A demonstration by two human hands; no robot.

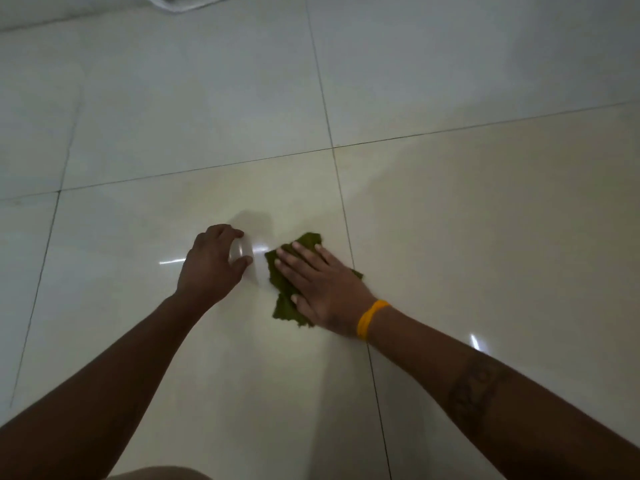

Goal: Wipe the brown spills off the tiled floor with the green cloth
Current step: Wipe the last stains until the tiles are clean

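The green cloth (289, 292) lies crumpled on the pale tiled floor (194, 133), just left of a grout line. My right hand (320, 289) rests flat on top of it with fingers spread, pressing it to the tile; a yellow band circles that wrist. Just to the left, my left hand (211, 261) curls around a small see-through object (240, 251) that looks like a clear glass standing on the floor. A hand's width of tile separates the two hands. I see no brown spill on the visible tiles.
Large glossy tiles with dark grout lines (341, 199) stretch in every direction, showing bright glare spots. A white fabric edge (180, 1) lies at the top of the view by the wall. My knee (156, 474) shows at the bottom edge.
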